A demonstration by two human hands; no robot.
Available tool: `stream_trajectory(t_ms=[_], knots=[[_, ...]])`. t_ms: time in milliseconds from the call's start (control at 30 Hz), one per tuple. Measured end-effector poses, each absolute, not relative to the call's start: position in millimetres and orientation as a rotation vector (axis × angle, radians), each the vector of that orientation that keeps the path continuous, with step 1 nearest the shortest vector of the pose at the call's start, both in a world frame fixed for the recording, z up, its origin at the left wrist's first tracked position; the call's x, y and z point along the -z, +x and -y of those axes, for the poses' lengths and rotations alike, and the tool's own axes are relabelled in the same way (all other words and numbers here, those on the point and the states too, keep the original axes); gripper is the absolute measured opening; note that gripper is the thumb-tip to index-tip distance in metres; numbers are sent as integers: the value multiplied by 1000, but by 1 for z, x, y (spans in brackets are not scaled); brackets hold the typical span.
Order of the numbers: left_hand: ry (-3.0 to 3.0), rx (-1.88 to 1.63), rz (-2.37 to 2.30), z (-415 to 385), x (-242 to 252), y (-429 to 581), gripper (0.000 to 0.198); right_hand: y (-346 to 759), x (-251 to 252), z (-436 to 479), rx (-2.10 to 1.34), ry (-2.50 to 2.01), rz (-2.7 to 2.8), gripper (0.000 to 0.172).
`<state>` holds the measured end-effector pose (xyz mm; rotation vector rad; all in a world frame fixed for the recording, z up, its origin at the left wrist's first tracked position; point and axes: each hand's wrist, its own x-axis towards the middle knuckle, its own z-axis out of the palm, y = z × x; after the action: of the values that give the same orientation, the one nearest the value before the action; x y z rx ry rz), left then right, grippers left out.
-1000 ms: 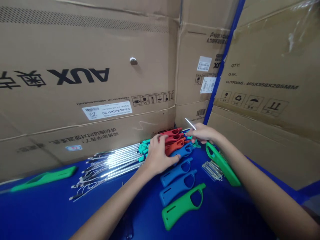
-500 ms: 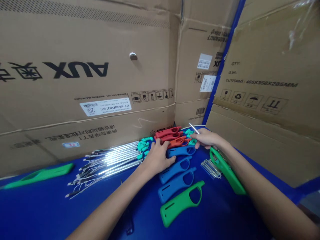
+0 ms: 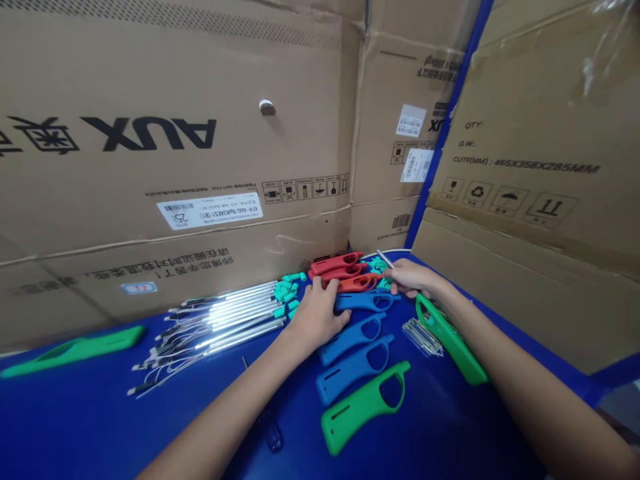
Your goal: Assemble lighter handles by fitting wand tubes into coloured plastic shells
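Note:
My left hand (image 3: 320, 310) rests on the row of plastic casings, its fingertips at an orange casing (image 3: 357, 283) and its thumb beside a blue casing (image 3: 367, 301). Its fingers are spread. My right hand (image 3: 413, 277) is closed round a thin metal rod (image 3: 385, 259) that points up and left. Small teal pieces (image 3: 377, 265) lie just behind its fingers. Red casings (image 3: 337, 262) sit at the back of the row; more blue casings (image 3: 353, 370) and a green casing (image 3: 364, 408) are nearer to me.
Metal tubes with wires (image 3: 235, 317) and teal caps (image 3: 286, 292) lie left of the row. Another green casing (image 3: 75, 350) is at far left. Short metal parts (image 3: 421, 336) and a green casing (image 3: 453, 343) are at right. Cardboard walls (image 3: 300, 147) stand behind.
The blue casing nearest my left thumb has shifted slightly right. My right hand is a little lower, and the rod's tip has dropped slightly. My left hand has hardly moved.

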<state>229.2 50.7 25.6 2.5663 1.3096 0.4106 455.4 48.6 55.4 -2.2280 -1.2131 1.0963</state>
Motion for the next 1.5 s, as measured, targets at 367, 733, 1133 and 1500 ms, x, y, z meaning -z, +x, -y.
stream_trajectory(t_ms=[367, 733, 1133, 1500], knots=[[2592, -392, -1437, -45, -22, 235, 56, 455, -47, -53, -1130, -2168, 1257, 32], [2621, -378, -1464, -46, -23, 235, 57, 457, -48, -55, -1104, -2081, 1237, 32], [2708, -365, -1448, -46, -23, 235, 54, 457, -49, -62, -1182, -2134, 1177, 33], [2712, -344, -1470, -42, -28, 235, 63, 455, -62, -81, -1195, -2185, 1222, 33]])
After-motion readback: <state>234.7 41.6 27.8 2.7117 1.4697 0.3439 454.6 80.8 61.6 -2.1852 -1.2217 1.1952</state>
